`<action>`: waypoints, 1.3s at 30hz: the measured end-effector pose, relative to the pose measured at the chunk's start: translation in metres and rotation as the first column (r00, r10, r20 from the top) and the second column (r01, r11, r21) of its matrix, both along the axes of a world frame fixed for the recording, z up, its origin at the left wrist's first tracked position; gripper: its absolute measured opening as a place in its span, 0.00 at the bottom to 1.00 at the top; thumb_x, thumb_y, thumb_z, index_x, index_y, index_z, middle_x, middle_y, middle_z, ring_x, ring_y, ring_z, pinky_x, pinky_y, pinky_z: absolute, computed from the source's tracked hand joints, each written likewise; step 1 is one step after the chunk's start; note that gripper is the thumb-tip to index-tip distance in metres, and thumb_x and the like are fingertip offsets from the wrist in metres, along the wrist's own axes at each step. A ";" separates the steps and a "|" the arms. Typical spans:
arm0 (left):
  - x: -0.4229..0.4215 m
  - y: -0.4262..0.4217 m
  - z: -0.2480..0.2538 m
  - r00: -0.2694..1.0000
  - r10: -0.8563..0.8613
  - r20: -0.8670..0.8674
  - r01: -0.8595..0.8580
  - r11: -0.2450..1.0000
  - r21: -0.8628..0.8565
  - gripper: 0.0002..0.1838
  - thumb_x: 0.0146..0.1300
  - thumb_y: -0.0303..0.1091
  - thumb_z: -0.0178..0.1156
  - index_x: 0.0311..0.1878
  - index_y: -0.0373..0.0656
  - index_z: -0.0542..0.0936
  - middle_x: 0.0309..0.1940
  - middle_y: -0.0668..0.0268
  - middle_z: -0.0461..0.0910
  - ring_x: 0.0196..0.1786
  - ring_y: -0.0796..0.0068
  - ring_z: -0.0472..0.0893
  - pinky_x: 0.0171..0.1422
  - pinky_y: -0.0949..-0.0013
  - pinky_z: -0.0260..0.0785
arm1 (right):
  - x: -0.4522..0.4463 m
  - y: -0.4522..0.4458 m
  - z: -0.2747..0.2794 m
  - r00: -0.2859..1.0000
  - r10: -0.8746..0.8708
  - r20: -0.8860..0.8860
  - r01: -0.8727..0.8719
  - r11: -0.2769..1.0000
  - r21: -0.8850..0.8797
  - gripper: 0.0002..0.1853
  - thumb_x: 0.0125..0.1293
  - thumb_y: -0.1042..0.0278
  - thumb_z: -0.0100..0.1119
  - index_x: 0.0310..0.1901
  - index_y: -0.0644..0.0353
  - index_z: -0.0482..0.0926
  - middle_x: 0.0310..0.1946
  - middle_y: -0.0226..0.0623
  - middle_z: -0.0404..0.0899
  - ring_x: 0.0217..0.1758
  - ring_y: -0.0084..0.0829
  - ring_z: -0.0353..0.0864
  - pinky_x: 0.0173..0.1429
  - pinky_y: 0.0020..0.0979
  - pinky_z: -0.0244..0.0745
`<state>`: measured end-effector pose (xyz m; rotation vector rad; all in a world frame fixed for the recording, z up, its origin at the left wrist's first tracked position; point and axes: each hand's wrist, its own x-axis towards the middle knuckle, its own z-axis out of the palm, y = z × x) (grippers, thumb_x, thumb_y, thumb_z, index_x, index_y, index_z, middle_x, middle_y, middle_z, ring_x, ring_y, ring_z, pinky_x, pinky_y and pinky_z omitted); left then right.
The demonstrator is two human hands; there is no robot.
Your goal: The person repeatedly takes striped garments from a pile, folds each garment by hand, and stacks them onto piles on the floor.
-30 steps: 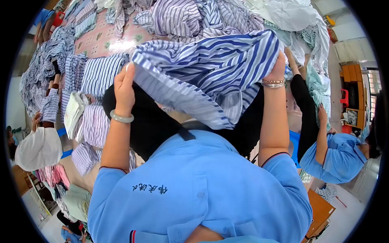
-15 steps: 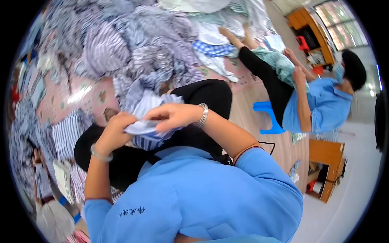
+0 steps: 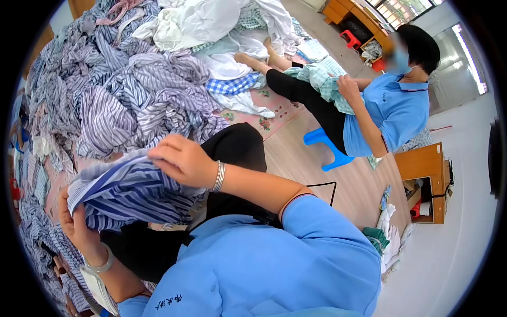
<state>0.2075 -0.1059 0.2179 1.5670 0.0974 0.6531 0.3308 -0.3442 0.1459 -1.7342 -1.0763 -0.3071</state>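
Observation:
A blue-and-white striped cloth (image 3: 134,193) is stretched between my hands above my lap, its lower part hanging in folds. My left hand (image 3: 79,224) wears a pale bangle and grips the cloth's left edge, fingers wrapped behind it. At the cloth's upper right edge, my right hand (image 3: 185,160), with silver bracelets at the wrist, pinches the fabric. Beyond the cloth lies a large heap of striped garments (image 3: 105,116). My black-clad knee (image 3: 237,148) is to the right of my right hand.
On the right a co-worker in blue (image 3: 396,113) sits on a blue stool (image 3: 327,150), holding a pale green checked cloth (image 3: 322,79). White cloths (image 3: 206,24) lie at the top, near a blue checked cloth (image 3: 232,84). A wooden cabinet (image 3: 422,164) stands at the right wall.
The view has turned right. My hands came together on the striped cloth, and now they are apart again, with the cloth spread between them.

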 end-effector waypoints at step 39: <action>-0.013 -0.005 -0.023 0.773 -0.573 -0.272 0.238 0.659 -0.713 0.19 0.66 0.36 0.50 0.55 0.34 0.70 0.48 0.59 0.77 0.47 0.73 0.79 0.50 0.70 0.73 | 0.087 0.094 0.065 0.959 0.265 -0.103 -0.274 0.959 -0.077 0.15 0.63 0.63 0.53 0.47 0.61 0.76 0.35 0.44 0.78 0.37 0.35 0.77 0.43 0.34 0.72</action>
